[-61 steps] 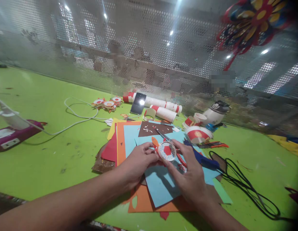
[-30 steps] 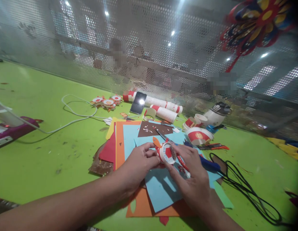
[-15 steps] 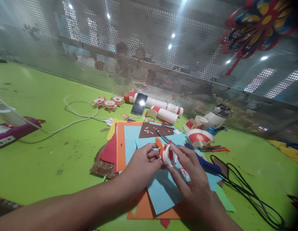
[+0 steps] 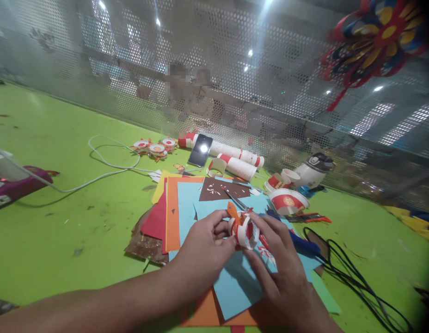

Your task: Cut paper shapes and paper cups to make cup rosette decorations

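Between my two hands, above the stacked coloured paper, is a cut paper-cup piece (image 4: 247, 233), white and red, with an orange paper head shape (image 4: 232, 210) sticking up from it. My left hand (image 4: 209, 245) pinches its left side with thumb and curled fingers. On the other side, my right hand (image 4: 282, 256) has its fingertips at the top edge and the thumb low by the rim. Red and white paper scraps (image 4: 266, 255) lie under the right hand. A blue-handled glue gun (image 4: 304, 243) with a black cord rests just beyond that hand, partly hidden.
Scissors (image 4: 237, 201) lie by a brown sheet (image 4: 217, 189). Behind are a phone (image 4: 200, 150), stacked paper cups (image 4: 237, 167), a paper bowl (image 4: 289, 202), a utility knife (image 4: 309, 217) and a white bottle (image 4: 316, 169). Small cup crafts (image 4: 157, 150) and a purple power strip (image 4: 23, 185) stand left.
Both hands and the cup piece have shifted slightly down and to the right in view. The cup piece's open end shows a little more. The grip looks the same.
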The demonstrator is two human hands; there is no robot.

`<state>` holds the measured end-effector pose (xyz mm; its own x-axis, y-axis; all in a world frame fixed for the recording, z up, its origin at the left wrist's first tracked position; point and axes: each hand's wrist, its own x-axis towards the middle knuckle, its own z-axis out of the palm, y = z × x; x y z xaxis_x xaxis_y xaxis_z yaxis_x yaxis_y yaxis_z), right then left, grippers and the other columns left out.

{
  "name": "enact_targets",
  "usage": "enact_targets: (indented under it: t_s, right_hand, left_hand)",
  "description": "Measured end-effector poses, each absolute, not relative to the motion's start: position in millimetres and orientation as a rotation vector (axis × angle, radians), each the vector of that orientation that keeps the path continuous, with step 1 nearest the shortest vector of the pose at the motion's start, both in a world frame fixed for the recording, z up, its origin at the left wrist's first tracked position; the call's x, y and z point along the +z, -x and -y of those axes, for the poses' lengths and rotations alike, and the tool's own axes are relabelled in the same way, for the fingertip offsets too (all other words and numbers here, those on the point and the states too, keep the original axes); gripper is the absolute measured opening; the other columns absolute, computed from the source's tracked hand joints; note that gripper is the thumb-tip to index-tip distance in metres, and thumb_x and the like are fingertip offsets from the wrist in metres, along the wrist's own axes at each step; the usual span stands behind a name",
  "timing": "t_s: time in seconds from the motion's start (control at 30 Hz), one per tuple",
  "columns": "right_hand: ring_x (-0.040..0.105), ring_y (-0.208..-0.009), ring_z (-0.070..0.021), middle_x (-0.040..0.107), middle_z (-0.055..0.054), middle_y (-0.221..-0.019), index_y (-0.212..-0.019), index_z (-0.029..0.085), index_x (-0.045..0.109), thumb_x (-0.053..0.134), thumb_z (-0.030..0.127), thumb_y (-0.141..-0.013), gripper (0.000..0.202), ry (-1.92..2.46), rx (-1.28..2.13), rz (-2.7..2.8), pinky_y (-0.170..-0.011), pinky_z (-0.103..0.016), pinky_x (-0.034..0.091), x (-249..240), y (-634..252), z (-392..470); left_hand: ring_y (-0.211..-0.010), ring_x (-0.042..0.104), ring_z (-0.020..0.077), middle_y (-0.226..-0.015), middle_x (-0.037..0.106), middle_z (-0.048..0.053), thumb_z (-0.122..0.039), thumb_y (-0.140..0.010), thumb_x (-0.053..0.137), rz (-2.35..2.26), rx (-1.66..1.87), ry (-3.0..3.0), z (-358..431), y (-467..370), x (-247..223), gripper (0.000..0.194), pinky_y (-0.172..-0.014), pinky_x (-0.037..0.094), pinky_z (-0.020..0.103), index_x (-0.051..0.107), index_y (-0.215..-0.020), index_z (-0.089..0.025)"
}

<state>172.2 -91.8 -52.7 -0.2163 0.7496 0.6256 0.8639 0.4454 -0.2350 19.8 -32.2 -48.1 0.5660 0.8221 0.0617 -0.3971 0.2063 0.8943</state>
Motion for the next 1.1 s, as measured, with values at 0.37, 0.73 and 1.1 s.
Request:
enact_targets:
  t_s: [0.37,0.73,1.1]
  right_hand:
    - [0.043,-0.119,-0.0247,0.043,-0.011,-0.125,-0.134,0.021,0.037,0.049,0.015,-0.086,0.05,1.327,-0.172,2.004,-0.094,-0.039,0.044,-51,-173,92]
    - [0.05,-0.109,-0.0256,0.052,-0.011,-0.115,-0.127,0.021,0.043,0.054,0.016,-0.083,0.046,1.334,-0.198,1.955,-0.086,-0.042,0.048,-50,-171,89]
    - [0.057,-0.096,-0.022,0.057,-0.009,-0.106,-0.118,0.019,0.05,0.058,0.016,-0.079,0.04,1.39,-0.097,1.904,-0.081,-0.038,0.051,-51,-170,85]
  left_hand:
    - [-0.084,0.063,0.016,-0.089,0.067,0.007,-0.01,-0.074,0.061,-0.505,0.906,-1.069,32,-20,-50,0.017,-0.075,0.046,0.026,0.06,-0.09,-0.016]
    - [-0.073,0.058,0.0138,-0.078,0.063,0.004,-0.011,-0.073,0.058,-0.57,0.887,-1.172,31,-20,-54,0.011,-0.067,0.045,0.024,0.059,-0.082,-0.017]
    - [-0.066,0.057,0.0133,-0.07,0.059,0.003,-0.012,-0.072,0.056,-0.647,0.825,-1.27,27,-19,-56,0.006,-0.064,0.043,0.025,0.056,-0.077,-0.015]
